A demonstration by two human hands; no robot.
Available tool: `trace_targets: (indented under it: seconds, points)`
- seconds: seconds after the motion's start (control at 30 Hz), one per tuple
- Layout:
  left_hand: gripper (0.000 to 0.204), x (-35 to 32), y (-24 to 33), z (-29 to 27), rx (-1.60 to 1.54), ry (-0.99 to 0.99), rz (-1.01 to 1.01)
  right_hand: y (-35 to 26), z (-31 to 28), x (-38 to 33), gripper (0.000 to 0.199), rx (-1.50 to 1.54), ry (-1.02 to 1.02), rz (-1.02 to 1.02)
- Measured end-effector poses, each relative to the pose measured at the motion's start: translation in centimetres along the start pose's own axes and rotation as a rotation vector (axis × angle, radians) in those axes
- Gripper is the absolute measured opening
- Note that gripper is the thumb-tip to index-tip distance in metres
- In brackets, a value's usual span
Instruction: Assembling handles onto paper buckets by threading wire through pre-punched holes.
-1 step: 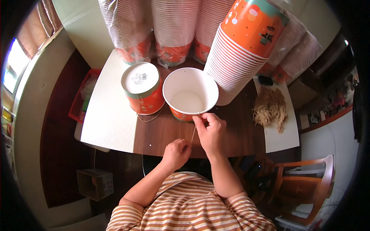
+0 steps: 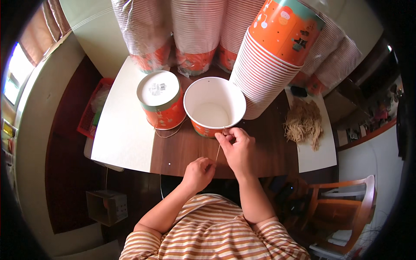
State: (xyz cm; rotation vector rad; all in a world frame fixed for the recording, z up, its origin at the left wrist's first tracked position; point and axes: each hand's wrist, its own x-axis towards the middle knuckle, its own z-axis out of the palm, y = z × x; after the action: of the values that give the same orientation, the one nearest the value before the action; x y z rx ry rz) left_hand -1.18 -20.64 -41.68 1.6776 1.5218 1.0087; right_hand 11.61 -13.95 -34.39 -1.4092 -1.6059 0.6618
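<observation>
An orange paper bucket (image 2: 215, 92) with a white inside stands upright at the middle of the table, its mouth facing me. A thin tan cord (image 2: 217, 152) runs from its near rim down to my left hand. My right hand (image 2: 237, 149) pinches the cord just below that rim, thumb and fingers closed. Lower and nearer to me, my left hand (image 2: 199, 174) is closed on the cord's other end, apart from the bucket. Left of it sits a second bucket (image 2: 164, 115), upside down, with a cord loop (image 2: 167, 136) at its lower edge.
A tall leaning stack of nested buckets (image 2: 264, 71) stands close behind on the right. Plastic-wrapped stacks (image 2: 197, 32) line the back. A bundle of tan cords (image 2: 304, 123) lies at the right of the table (image 2: 123, 138). A wooden chair (image 2: 342, 212) stands lower right.
Almost nothing differs. The fingers of my right hand have shifted very slightly at the rim, and both hands keep their places.
</observation>
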Motion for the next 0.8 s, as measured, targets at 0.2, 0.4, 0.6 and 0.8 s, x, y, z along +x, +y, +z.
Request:
trace_targets:
  seconds: [0.2, 0.4, 0.6, 0.8]
  points:
    - [0.011, -1.0, 0.4, -0.7, -0.07, -0.07, 0.033, -0.2, -3.8, 0.8, 0.036, -0.105, 0.089, -0.235]
    - [0.014, -2.6, 3.1, -0.7, -0.196, -0.305, 0.175, -0.3, -2.2, 2.9, 0.033, -0.226, -0.212, -0.538]
    - [0.02, -4.6, 3.2, -4.3, -0.295, -0.547, 0.062, 1.4, -6.8, 3.1, 0.011, -0.204, -0.347, -0.535]
    - [0.022, -6.7, 1.2, -10.4, -0.356, -0.687, -0.421, 3.1, -13.6, 2.9, 0.016, -0.345, -0.342, -0.49]
